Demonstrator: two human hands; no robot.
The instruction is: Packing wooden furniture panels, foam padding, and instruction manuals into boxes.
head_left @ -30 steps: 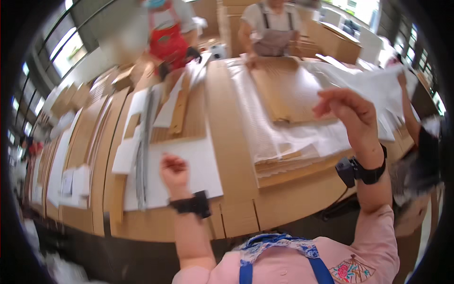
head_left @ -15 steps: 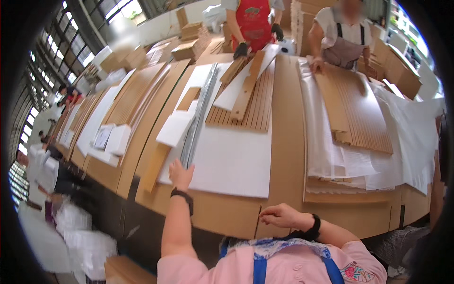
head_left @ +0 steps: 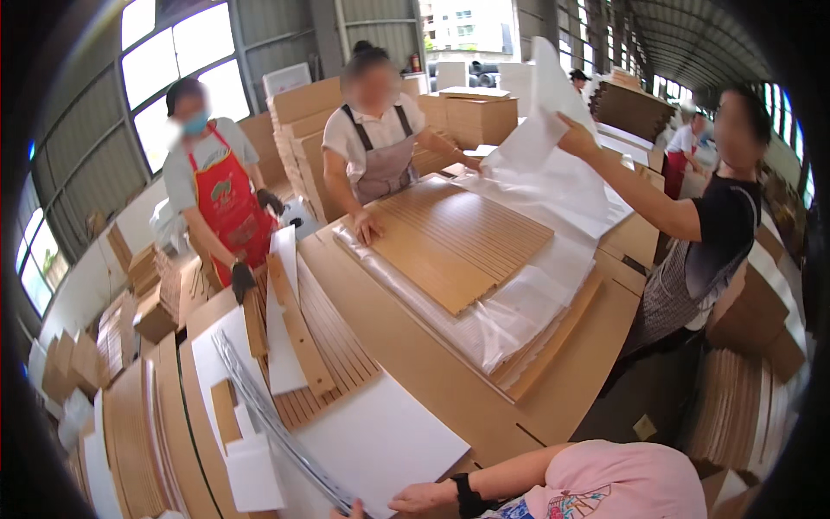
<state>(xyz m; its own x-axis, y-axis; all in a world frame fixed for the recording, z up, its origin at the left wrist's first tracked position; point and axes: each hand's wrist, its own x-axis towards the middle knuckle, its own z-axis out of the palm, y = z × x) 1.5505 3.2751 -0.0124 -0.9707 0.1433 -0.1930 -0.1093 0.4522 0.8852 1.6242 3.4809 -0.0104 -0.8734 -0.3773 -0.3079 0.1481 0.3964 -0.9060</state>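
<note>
Long silvery metal strips (head_left: pixel 268 413) run down a white foam sheet (head_left: pixel 402 432) toward me. At their near end my left hand (head_left: pixel 348 511) is closed round them, mostly cut off by the lower edge. Close beside it, my right hand (head_left: pixel 425 497) is over the sheet's near edge, fingers stretched out to the left with nothing visible in them. Along the strips lie a white foam block (head_left: pixel 252 476) and a small brown board (head_left: pixel 226 411). Farther up, a grooved wooden panel (head_left: pixel 333 355) bears a narrow drilled board (head_left: pixel 298 333) and a white board (head_left: pixel 283 342).
Across the table (head_left: pixel 389 320), a person in a red apron (head_left: pixel 229 195) touches the boards. Another in a grey apron (head_left: pixel 380 164) rests a hand on a grooved panel (head_left: pixel 458 233). At right, a person in black (head_left: pixel 726 212) lifts a translucent wrapping sheet (head_left: pixel 536 130).
My view has swung right, bringing the person with the wrapping sheet into sight. My right hand has come close to my left, which stays at the metal strips' near end.
</note>
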